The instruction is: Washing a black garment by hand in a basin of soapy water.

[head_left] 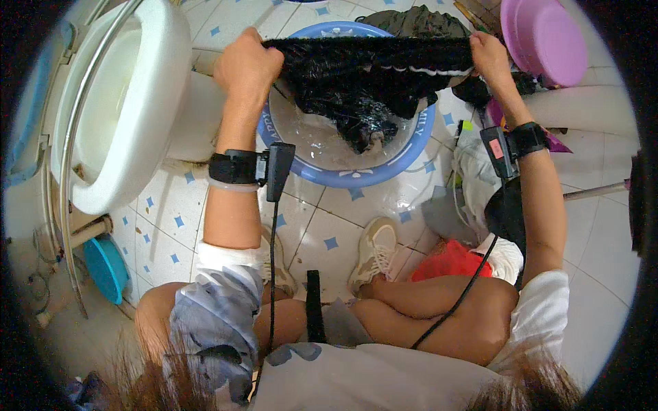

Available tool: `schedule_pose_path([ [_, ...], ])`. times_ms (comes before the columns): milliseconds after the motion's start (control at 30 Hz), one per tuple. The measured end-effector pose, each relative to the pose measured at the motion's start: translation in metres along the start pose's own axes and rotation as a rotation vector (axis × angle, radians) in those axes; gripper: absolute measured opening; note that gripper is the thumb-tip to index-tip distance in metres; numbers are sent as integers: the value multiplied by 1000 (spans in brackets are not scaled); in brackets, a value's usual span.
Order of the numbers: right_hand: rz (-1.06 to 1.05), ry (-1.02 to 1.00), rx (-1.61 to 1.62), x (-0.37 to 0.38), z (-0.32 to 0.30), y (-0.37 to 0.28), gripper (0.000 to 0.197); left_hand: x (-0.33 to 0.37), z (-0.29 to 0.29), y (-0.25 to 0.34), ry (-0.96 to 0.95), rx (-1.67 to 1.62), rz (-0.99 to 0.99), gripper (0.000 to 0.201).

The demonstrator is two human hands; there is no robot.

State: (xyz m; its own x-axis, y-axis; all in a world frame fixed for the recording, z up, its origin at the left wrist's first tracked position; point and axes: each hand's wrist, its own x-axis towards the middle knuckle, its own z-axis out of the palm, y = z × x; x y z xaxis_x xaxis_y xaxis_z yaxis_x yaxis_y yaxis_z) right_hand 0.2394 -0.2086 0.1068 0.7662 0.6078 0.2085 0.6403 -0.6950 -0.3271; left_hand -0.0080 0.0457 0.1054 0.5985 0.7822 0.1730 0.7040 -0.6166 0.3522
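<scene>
A wet black garment is stretched wide between my two hands, its upper edge nearly straight. My left hand is closed on one end and my right hand on the other. A thin white line runs along part of the cloth near the right end. The lower folds hang bunched and shiny into a round basin with a blue rim. Greyish, slightly foamy water shows in the basin below the cloth. I cannot tell what kind of garment it is.
A white washbasin stands at the left, with a teal tub below it. Dark cloth lies behind the basin. Pink-purple tubs stand at the far right. A red bag and pale cloth lie by my right leg on the tiled floor.
</scene>
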Motion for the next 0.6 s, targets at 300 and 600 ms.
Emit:
schedule_pose_path([
  [300,9,-218,-77,-25,50,13,23,14,54,-66,-238,-391,-270,17],
  [600,-17,-145,198,-33,50,-12,23,-11,63,-13,-264,-274,135,27],
])
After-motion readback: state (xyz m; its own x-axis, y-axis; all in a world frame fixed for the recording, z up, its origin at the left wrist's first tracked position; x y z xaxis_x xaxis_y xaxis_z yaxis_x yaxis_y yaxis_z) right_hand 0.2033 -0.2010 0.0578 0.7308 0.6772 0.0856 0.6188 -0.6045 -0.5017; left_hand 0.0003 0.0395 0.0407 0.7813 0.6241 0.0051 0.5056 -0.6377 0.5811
